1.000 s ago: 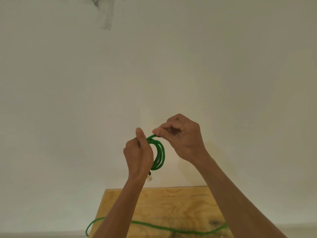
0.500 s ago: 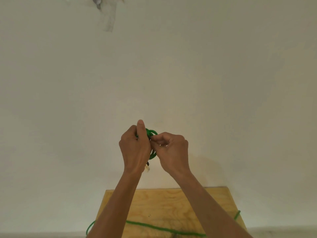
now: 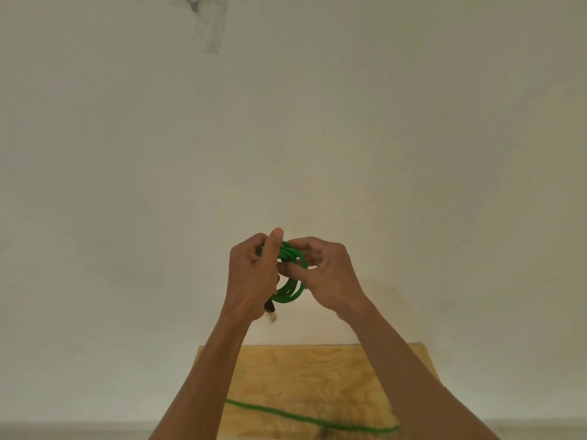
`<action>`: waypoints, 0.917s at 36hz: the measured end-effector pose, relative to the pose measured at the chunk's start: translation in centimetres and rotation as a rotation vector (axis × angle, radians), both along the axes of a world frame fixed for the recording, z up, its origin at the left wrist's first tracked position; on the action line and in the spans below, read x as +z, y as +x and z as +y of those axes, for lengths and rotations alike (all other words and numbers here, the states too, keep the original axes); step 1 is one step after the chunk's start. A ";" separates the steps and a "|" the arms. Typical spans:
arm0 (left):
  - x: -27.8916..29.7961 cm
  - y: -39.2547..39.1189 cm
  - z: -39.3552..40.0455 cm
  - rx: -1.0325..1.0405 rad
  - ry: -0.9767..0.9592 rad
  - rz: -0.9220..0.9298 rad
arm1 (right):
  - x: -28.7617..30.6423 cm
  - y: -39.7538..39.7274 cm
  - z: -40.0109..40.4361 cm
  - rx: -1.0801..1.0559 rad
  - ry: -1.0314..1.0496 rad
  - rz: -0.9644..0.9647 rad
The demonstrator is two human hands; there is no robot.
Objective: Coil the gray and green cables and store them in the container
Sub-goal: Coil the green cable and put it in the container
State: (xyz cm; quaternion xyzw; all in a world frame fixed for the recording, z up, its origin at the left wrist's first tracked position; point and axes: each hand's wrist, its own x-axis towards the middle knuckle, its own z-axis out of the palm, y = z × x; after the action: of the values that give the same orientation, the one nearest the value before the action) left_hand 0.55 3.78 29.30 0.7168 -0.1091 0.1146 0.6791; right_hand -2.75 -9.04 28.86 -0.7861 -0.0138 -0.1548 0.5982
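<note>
Plywood board [image 3: 305,369], pale wall [image 3: 413,154], perhaps plaster

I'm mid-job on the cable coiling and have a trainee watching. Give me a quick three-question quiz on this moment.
1. True or false: the green cable is fully coiled, with no slack left.
2. Which hand's thumb points up beside the coil? A) left hand B) right hand
3. Fill in: the loose stretch of cable lies across the wooden ____.

Key: 1. False, a stretch trails over the board below. 2. A. 3. board.
</note>
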 end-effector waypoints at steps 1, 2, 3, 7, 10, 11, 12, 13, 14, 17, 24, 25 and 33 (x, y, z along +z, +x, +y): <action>-0.2 0.1 0.0 0.003 0.002 0.015 | -0.1 0.0 0.2 -0.025 -0.024 -0.005; -0.4 0.1 -0.2 0.015 0.011 0.022 | -0.2 -0.1 0.5 -0.066 -0.061 -0.004; -0.6 0.2 -0.4 0.037 0.033 0.022 | -0.3 0.0 0.8 -0.112 -0.104 -0.004; -0.9 0.2 -1.2 0.161 0.212 -0.026 | -1.3 0.5 2.1 -0.268 -0.172 -0.030; -1.1 0.2 -1.4 0.153 0.280 -0.035 | -1.5 0.6 2.2 -0.326 -0.173 -0.026; -1.2 0.2 -1.3 0.142 0.287 -0.032 | -1.6 0.7 2.2 -0.337 -0.189 -0.028; -1.2 0.3 -1.2 0.127 0.296 -0.034 | -1.7 0.7 2.2 -0.346 -0.200 -0.036; -1.2 0.4 -1.1 0.107 0.309 -0.038 | -1.8 0.7 2.2 -0.352 -0.203 -0.051; -1.2 0.5 -1.0 0.083 0.320 -0.043 | -1.9 0.8 2.3 -0.357 -0.202 -0.067; -1.1 0.6 -1.0 0.031 0.371 -0.053 | -2.0 0.7 2.4 -0.390 -0.227 -0.098; -0.7 0.0 -1.1 -0.114 0.239 -0.050 | -1.7 0.8 2.0 -0.448 -0.285 -0.063; -0.6 0.0 -1.1 -0.126 0.239 -0.053 | -1.7 0.7 2.0 -0.438 -0.275 -0.063; -1.9 0.2 -0.2 -0.110 0.189 -0.049 | -1.9 0.0 -0.3 -0.063 -0.326 -0.122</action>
State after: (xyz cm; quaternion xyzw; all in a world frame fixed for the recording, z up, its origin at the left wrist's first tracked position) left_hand 0.72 3.61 27.43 0.7676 -0.1750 0.0839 0.6108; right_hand -2.73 -9.30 26.93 -0.8620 -0.0504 -0.2168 0.4555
